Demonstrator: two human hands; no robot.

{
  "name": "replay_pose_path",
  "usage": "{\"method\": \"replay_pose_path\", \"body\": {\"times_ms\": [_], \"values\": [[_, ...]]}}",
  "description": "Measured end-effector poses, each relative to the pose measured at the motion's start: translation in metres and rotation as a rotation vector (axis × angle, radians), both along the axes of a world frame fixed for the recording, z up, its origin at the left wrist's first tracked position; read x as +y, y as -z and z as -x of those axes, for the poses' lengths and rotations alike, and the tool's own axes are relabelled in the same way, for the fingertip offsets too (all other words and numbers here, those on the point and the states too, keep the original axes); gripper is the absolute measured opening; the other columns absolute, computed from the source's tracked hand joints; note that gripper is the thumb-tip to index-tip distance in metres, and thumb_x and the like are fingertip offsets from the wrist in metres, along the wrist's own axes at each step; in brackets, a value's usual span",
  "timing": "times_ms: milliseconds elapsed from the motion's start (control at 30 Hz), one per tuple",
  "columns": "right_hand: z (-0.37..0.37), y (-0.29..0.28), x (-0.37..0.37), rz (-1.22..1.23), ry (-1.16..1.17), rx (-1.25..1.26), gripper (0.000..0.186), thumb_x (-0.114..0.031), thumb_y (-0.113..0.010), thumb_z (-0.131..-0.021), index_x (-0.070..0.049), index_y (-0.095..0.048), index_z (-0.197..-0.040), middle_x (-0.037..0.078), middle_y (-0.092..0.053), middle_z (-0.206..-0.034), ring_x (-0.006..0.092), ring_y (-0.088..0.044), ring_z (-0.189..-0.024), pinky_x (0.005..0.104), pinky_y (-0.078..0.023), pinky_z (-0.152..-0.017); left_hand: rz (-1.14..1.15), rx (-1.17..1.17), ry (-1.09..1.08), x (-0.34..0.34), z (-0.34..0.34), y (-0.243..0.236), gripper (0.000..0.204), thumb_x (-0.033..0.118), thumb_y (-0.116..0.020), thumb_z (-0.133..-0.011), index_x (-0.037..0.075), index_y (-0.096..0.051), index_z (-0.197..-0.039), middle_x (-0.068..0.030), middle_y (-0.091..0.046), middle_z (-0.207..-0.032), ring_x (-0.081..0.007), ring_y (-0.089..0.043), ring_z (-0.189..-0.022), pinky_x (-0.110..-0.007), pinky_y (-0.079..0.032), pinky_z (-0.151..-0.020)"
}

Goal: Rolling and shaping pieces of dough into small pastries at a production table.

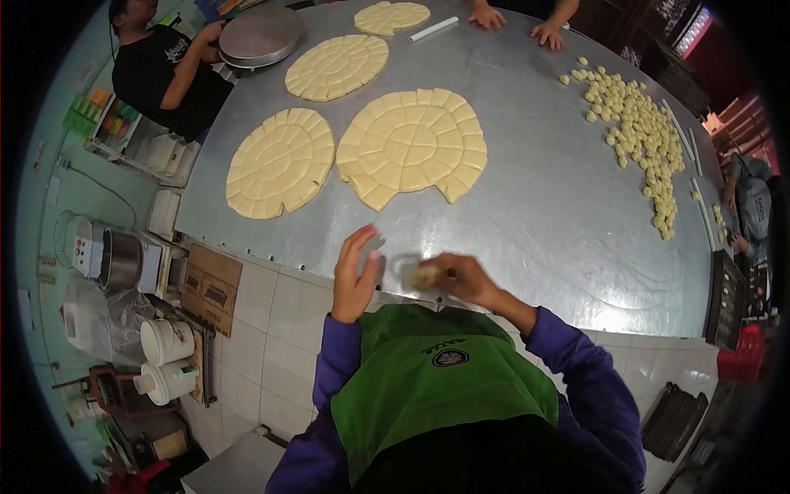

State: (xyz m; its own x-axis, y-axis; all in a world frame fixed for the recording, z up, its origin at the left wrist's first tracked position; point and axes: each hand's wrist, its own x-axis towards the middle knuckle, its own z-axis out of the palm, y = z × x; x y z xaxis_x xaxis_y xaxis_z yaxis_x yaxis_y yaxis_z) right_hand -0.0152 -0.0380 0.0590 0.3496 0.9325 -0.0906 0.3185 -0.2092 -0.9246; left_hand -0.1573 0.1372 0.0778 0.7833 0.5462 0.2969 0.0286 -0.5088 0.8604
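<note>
Close to the metal table's (527,222) near edge, my right hand (471,281) is closed round a small lump of pale dough (425,277). My left hand (355,278) is raised beside it, fingers stretched out and holding nothing. Just beyond my hands lies a large flat round of dough (415,144), scored into rings and wedges, with pieces gone from its near edge. To its left is another scored dough round (280,160), notched at the near side. Many small dough balls (642,136) are heaped on the right of the table.
Farther back lie two more dough rounds, one oval-looking (337,67), and a white rolling pin (434,29). Another person's hands (518,25) rest at the far edge. A person in black (169,78) stands at the left by round metal pans (262,37). White buckets (169,362) stand lower left.
</note>
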Motion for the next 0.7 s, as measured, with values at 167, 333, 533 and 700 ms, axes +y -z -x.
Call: {"method": "replay_pose_path", "body": {"times_ms": [167, 333, 533, 700], "values": [[-0.02, -0.049, -0.028, -0.278, 0.349, 0.675, 0.036, 0.004, -0.065, -0.079, -0.001, -0.054, -0.113, 0.003, -0.061, -0.098, 0.0124, -0.059, -0.092, 0.0245, -0.049, -0.077, -0.23, -0.023, 0.393, -0.04, -0.069, -0.028, 0.083, 0.019, -0.075, -0.07, 0.005, -0.029, -0.138, -0.0162, -0.042, -0.133, -0.033, -0.044, -0.12, -0.038, -0.037, -0.099], [-0.014, -0.052, -0.054, -0.339, 0.46, 0.577, 0.028, 0.007, -0.064, -0.078, -0.001, -0.053, -0.103, 0.004, -0.06, -0.098, 0.0137, -0.059, -0.09, 0.0255, -0.05, -0.074, -0.216, -0.092, 0.682, -0.075, -0.098, -0.012, 0.089, 0.015, -0.073, -0.071, 0.007, -0.02, -0.142, -0.0174, -0.048, -0.126, -0.0327, -0.051, -0.111, -0.037, -0.046, -0.09], [0.008, -0.045, -0.08, -0.151, 0.518, -0.051, 0.047, 0.015, -0.057, -0.071, -0.004, -0.05, -0.113, 0.013, -0.056, -0.103, 0.0279, -0.06, -0.09, 0.0321, -0.05, -0.072, -0.276, 0.212, 0.78, -0.083, -0.094, 0.005, 0.04, 0.007, -0.058, -0.081, 0.0, -0.047, -0.119, -0.0181, -0.062, -0.098, -0.0318, -0.062, -0.086, -0.037, -0.051, -0.073], [0.015, -0.038, -0.074, -0.087, 0.389, -0.59, 0.071, 0.014, -0.053, -0.06, 0.003, -0.04, -0.129, 0.018, -0.043, -0.114, 0.0318, -0.05, -0.097, 0.0362, -0.047, -0.076, -0.123, 0.473, 0.874, -0.083, -0.098, -0.005, 0.024, 0.007, -0.051, -0.087, -0.004, -0.05, -0.109, -0.0191, -0.062, -0.102, -0.0309, -0.062, -0.09, -0.036, -0.05, -0.075]]}}
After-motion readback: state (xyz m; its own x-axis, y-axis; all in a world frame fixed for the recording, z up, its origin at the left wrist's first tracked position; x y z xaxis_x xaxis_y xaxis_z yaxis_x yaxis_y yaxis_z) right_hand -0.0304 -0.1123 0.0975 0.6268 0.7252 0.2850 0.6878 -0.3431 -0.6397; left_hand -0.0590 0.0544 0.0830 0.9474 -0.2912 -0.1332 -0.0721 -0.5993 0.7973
